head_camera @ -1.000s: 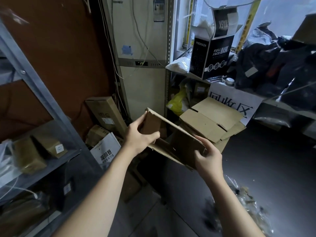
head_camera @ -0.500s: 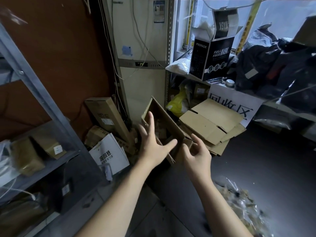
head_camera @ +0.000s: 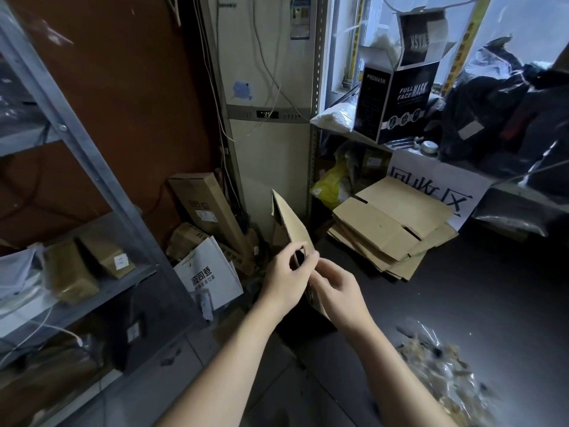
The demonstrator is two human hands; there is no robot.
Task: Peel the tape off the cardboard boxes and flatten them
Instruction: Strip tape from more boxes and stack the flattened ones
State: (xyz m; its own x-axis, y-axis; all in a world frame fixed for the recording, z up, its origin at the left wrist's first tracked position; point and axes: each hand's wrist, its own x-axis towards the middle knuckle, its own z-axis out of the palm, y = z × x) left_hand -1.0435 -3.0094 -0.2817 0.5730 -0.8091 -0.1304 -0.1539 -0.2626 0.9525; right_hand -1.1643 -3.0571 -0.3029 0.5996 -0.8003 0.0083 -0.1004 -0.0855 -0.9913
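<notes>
Item: cardboard box (head_camera: 288, 221), folded nearly flat, standing on edge. Our left hand (head_camera: 284, 277) pinches it; our right hand (head_camera: 338, 292) curls round its near edge. Flattened stack (head_camera: 388, 226) nearby.

Two bare forearms in shot here, the left forearm (head_camera: 234, 365) and the right forearm (head_camera: 400, 371), both uncovered all the way from the bottom edge of the frame up to the wrists. The left hand (head_camera: 284, 278) and the right hand (head_camera: 340, 292) are bare as well. The light's dim, so finer detail like the fingernails can't be made out.
</notes>
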